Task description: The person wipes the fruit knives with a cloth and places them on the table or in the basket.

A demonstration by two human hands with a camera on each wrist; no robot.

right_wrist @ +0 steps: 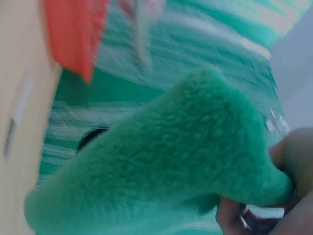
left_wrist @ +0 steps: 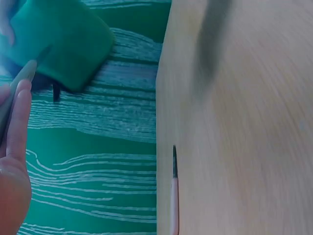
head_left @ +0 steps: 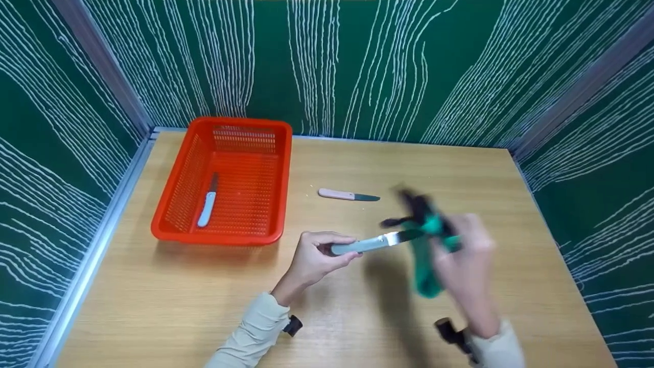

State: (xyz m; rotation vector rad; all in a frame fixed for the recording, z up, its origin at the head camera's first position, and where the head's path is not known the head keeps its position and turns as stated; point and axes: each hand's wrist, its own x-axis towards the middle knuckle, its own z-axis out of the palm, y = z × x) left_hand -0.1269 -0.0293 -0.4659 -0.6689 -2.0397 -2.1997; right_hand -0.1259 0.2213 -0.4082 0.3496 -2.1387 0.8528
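Between its thumb and fingers, my left hand (head_left: 311, 258) grips the pale grey-green handle of a knife (head_left: 364, 246). Its blade points right, toward a green cloth (head_left: 428, 273) with dark parts, and the far end of the blade is hard to make out there. The cloth is held in my right hand (head_left: 467, 255), which is blurred in the head view. In the right wrist view the fuzzy cloth (right_wrist: 161, 156) fills much of the picture, with the fingers at its right end. Whether the cloth touches the blade, I cannot tell.
A red plastic basket (head_left: 217, 237) stands at the back left, with a light-handled knife (head_left: 206, 208) inside. Another knife (head_left: 337, 194) with a pinkish handle lies on the wooden table (head_left: 204, 301) beyond my hands. Green panels with white wavy lines enclose the table.
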